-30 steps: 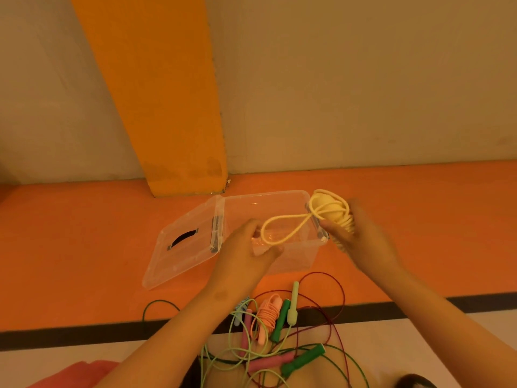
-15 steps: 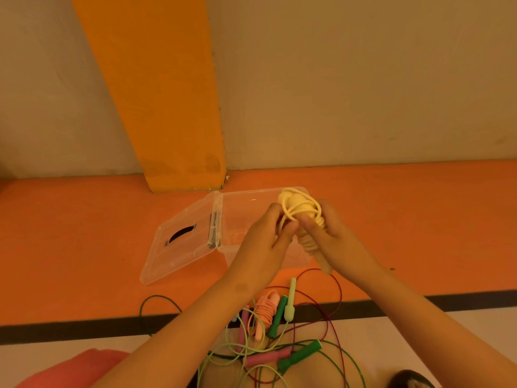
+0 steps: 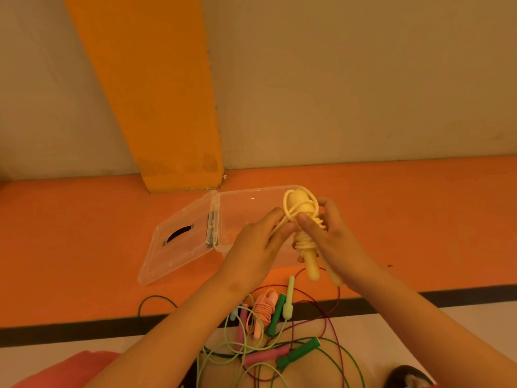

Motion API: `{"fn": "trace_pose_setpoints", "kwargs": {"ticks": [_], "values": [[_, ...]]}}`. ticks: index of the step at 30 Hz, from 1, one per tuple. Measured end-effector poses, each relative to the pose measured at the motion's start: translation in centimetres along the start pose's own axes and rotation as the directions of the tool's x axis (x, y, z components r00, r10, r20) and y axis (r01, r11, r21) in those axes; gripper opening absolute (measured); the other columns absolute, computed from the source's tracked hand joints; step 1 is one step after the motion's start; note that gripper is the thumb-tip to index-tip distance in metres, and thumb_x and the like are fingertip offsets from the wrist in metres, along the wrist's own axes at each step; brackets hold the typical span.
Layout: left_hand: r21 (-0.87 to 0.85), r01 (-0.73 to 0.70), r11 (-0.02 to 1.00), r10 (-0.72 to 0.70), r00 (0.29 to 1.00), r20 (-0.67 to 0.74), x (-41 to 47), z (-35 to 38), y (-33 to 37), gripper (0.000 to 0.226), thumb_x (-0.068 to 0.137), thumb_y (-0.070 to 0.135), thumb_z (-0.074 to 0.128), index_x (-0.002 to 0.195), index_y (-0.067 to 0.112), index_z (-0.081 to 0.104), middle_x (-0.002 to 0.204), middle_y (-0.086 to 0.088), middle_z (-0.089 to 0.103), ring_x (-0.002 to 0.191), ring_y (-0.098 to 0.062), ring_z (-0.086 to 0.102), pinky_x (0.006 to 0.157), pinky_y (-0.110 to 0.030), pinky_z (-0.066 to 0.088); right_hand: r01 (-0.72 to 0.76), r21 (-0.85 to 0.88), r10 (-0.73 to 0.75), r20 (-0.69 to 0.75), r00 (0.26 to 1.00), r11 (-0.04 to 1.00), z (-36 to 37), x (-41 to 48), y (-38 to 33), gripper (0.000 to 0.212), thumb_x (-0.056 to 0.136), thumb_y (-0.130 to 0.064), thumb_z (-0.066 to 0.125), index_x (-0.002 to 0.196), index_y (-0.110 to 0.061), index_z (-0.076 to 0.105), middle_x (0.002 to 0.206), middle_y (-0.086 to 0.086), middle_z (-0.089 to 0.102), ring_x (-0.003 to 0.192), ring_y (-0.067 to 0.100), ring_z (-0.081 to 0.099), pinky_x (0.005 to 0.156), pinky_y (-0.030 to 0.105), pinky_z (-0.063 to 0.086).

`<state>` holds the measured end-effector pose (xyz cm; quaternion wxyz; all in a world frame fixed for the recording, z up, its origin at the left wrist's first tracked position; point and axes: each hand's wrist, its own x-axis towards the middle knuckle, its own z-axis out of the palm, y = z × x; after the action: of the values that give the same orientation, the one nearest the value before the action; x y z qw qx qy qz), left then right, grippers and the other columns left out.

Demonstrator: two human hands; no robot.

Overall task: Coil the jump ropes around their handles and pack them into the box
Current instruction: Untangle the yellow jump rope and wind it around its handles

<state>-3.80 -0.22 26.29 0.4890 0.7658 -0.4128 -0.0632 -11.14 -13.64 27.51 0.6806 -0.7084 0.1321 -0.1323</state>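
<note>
The right hand [image 3: 334, 243] grips the yellow jump rope [image 3: 302, 211] by its paired handles, with cord wound around them. The left hand [image 3: 256, 249] pinches a cord strand near the upper end. Behind them on the orange floor [image 3: 84, 219], near its wall edge, the clear box [image 3: 246, 201] stands with its lid [image 3: 179, 247] open to the left. Loose ropes [image 3: 263, 308] lie tangled across the black floor line [image 3: 84, 331].

Warm, dim orange-tinted light washes the whole scene evenly with soft, faint shadows and no harsh glare, while the wide-angle lens bends lines near the edges.
</note>
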Motion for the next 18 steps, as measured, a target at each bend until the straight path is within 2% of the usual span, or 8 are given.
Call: {"fn": "trace_pose_setpoints", "kwargs": {"ticks": [2, 3, 7, 10, 12, 14, 18], "values": [[0.012, 0.009, 1.0, -0.009, 0.999, 0.031, 0.0, 0.1, 0.1, 0.022, 0.1, 0.028, 0.045, 0.079, 0.034, 0.046, 0.063, 0.018, 0.054, 0.057, -0.003, 0.046, 0.053, -0.019, 0.033, 0.0, 0.001, 0.0, -0.068, 0.998, 1.0, -0.1, 0.4, 0.2, 0.027, 0.09, -0.028, 0.057, 0.114, -0.027, 0.045, 0.094, 0.004, 0.059, 0.063, 0.025, 0.063, 0.055, 0.046, 0.056], [0.017, 0.014, 1.0, -0.015, 0.998, 0.054, 0.0, 0.1, 0.1, 0.025, 0.1, 0.026, 0.045, 0.076, 0.033, 0.045, 0.061, 0.017, 0.052, 0.057, -0.002, 0.045, 0.053, -0.018, 0.032, -0.002, -0.005, 0.001, -0.095, 0.995, 1.0, -0.2, 0.5, 0.3, 0.029, 0.091, -0.027, 0.058, 0.117, -0.025, 0.044, 0.097, 0.006, 0.058, 0.062, 0.025, 0.062, 0.053, 0.045, 0.056], [0.026, 0.036, 0.999, -0.04, 0.983, 0.179, 0.3, -0.1, 0.0, 0.023, 0.1, 0.025, 0.047, 0.077, 0.028, 0.05, 0.068, 0.003, 0.053, 0.062, -0.013, 0.048, 0.06, -0.031, 0.04, -0.037, -0.017, 0.034, -0.143, 0.989, 0.999, -0.3, 0.5, 0.6, 0.038, 0.091, -0.026, 0.059, 0.123, -0.018, 0.042, 0.1, 0.009, 0.057, 0.056, 0.02, 0.062, 0.047, 0.035, 0.054], [-0.064, 0.159, 0.985, -0.138, 0.958, 0.251, -0.1, 0.1, -0.3, 0.02, 0.101, 0.019, 0.045, 0.083, 0.021, 0.054, 0.066, 0.007, 0.057, 0.06, -0.009, 0.054, 0.061, -0.027, 0.046, 0.011, -0.157, -0.032, -0.132, 0.991, 0.988, -0.5, 0.3, 1.2, 0.034, 0.09, -0.03, 0.059, 0.119, -0.022, 0.044, 0.1, 0.005, 0.056, 0.063, 0.021, 0.062, 0.052, 0.034, 0.054], [-0.021, 0.173, 0.985, -0.166, 0.967, 0.194, -0.2, 0.3, -0.6, 0.017, 0.1, 0.019, 0.045, 0.09, 0.025, 0.057, 0.075, 0.01, 0.062, 0.068, -0.005, 0.059, 0.068, -0.023, 0.047, 0.027, -0.211, -0.051, -0.104, 0.993, 0.977, -0.4, 0.1, 1.0, 0.035, 0.088, -0.041, 0.054, 0.116, -0.023, 0.044, 0.099, 0.005, 0.057, 0.066, 0.024, 0.061, 0.055, 0.034, 0.052], [-0.002, 0.155, 0.988, -0.154, 0.984, 0.088, -0.1, 0.5, -0.7, 0.012, 0.099, 0.023, 0.049, 0.095, 0.028, 0.058, 0.082, 0.01, 0.064, 0.077, -0.005, 0.061, 0.074, -0.025, 0.048, -0.018, -0.127, 0.01, -0.064, 0.998, 0.992, 0.0, -0.1, 0.8, 0.044, 0.084, -0.052, 0.047, 0.115, -0.021, 0.044, 0.095, 0.01, 0.061, 0.061, 0.028, 0.06, 0.052, 0.038, 0.053], [-0.12, 0.109, 0.987, -0.118, 0.99, -0.071, 0.4, 0.4, 0.0, 0.005, 0.097, 0.021, 0.054, 0.101, 0.02, 0.056, 0.084, 0.011, 0.062, 0.079, -0.002, 0.059, 0.074, -0.023, 0.048, -0.075, 0.028, 0.076, -0.038, 0.996, 0.997, 0.8, 0.0, 0.9, 0.043, 0.082, -0.055, 0.047, 0.108, -0.021, 0.046, 0.089, 0.012, 0.062, 0.059, 0.032, 0.059, 0.053, 0.043, 0.052]]}}
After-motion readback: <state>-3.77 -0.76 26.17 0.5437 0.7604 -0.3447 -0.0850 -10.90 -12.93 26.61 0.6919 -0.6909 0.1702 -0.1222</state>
